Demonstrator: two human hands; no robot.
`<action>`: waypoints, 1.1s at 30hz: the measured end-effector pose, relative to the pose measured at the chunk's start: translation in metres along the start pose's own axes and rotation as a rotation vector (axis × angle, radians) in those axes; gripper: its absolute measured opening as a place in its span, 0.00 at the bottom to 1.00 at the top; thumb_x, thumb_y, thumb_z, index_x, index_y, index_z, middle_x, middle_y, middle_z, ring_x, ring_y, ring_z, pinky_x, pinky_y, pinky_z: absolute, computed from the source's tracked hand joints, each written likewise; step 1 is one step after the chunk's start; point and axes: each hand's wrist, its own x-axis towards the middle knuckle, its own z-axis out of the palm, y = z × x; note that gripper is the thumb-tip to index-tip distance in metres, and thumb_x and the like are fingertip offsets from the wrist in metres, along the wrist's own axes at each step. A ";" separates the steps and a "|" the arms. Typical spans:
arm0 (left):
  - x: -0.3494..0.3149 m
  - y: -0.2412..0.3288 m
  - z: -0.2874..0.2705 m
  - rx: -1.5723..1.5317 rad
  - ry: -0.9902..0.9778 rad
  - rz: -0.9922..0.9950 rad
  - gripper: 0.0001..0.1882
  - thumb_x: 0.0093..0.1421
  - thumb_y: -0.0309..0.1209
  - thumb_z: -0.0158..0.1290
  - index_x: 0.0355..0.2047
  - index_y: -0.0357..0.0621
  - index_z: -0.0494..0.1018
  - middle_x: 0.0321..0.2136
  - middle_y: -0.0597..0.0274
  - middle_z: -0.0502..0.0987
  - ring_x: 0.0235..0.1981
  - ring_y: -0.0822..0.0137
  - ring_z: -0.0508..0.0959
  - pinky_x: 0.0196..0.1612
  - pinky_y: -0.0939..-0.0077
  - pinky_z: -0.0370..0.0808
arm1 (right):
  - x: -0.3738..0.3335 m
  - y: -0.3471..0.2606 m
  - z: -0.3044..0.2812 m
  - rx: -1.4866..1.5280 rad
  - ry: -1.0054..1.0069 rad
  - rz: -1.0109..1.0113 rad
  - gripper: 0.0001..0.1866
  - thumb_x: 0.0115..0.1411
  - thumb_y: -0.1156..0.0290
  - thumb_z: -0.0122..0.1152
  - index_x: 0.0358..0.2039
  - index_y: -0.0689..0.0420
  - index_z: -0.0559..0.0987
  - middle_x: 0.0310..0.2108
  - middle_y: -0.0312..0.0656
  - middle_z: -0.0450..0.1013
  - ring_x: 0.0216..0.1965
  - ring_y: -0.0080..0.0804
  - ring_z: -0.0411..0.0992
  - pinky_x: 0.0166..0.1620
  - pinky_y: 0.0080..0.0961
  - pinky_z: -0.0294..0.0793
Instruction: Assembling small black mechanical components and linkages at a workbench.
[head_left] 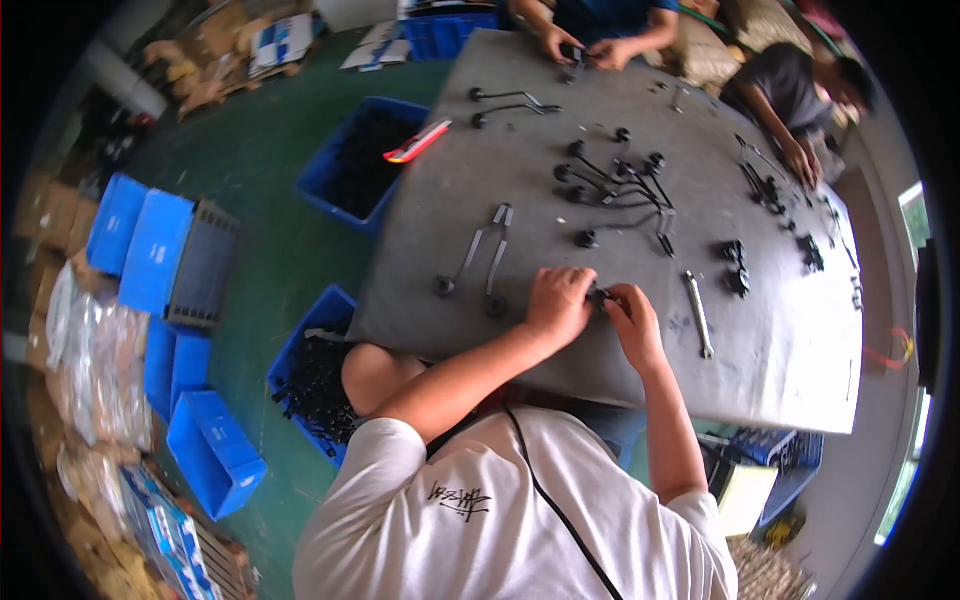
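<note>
My left hand (pixel 562 303) and my right hand (pixel 634 318) meet above the near part of the grey table (pixel 560 355). Between their fingertips they grip a small black part (pixel 598 297), mostly hidden by the fingers, so its exact kind is unclear. To the left lie two bent metal rods with round black ends (pixel 496 262). Beyond my hands is a loose cluster of similar black rods with round ends (pixel 620 190). A silver wrench (pixel 699 315) rests to the right, near some black clamp-like parts (pixel 736 268).
Two people work at the table's far side; one person's hands (pixel 590 52) hold a dark part. A red utility knife (pixel 417 142) lies at the left edge. Blue bins of black parts (pixel 330 205) (pixel 285 378) stand left of the table, with stacked blue crates (pixel 155 250) beyond.
</note>
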 end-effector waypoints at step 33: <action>-0.022 -0.069 -0.113 0.284 0.003 -0.309 0.26 0.56 0.31 0.59 0.55 0.40 0.69 0.44 0.49 0.77 0.46 0.49 0.77 0.50 0.56 0.73 | 0.006 -0.019 0.022 -0.125 0.019 -0.091 0.24 0.59 0.70 0.64 0.56 0.56 0.72 0.42 0.48 0.70 0.41 0.46 0.73 0.44 0.37 0.75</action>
